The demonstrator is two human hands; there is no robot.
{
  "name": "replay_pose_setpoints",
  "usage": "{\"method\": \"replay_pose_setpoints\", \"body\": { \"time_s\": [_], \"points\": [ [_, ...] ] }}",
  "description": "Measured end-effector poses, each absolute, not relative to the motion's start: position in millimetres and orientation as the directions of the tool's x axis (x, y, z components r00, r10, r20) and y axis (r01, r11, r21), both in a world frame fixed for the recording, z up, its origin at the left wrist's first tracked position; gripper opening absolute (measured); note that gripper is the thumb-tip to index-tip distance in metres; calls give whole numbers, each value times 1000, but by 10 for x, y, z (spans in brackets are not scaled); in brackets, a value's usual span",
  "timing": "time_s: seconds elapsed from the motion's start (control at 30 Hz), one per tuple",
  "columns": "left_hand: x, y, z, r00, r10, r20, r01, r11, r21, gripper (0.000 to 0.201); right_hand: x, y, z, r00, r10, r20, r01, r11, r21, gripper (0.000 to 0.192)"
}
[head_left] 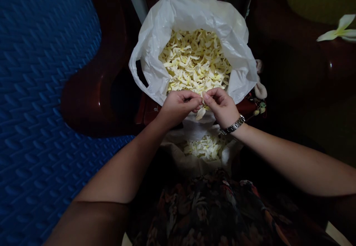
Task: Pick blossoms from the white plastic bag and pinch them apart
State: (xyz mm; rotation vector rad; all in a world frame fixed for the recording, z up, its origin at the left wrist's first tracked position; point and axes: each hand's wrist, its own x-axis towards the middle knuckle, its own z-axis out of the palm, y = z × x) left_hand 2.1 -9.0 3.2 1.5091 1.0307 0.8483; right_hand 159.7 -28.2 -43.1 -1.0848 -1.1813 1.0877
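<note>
Over the near rim of a large white plastic bag (191, 10), both hands meet with fingertips almost touching. Inside that bag lies a heap of cream-yellow flower petals (194, 62). My left hand (182, 107) is closed in a pinch, and my right hand (221, 107), with a metal watch (233, 125) on its wrist, pinches from the other side. Between them is a pale flower (200, 113), a petal of it hanging below the fingertips. Their fingers partly hide it. Below the hands, a second white bag (178, 157) holds whiter flower pieces (207, 146).
A dark red, glossy piece of furniture (83, 101) curves at the left, beside a blue textured mat (41, 127). At the far right, a white flower (340, 30) rests on another dark red surface (308, 49). Small soft items (260, 88) sit by the bag's right side.
</note>
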Motion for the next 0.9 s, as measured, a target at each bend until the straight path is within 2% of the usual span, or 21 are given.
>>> {"method": "replay_pose_setpoints", "body": {
  "time_s": [0.17,0.9],
  "points": [
    [27,-70,-21,359,931,-60,146,7,989,11,1593,-280,-448,59,995,84,-89,89,-992,58],
    [17,-60,31,336,934,-117,133,76,988,5,1569,-275,-437,40,999,37,-214,44,-976,52]
  ]
}}
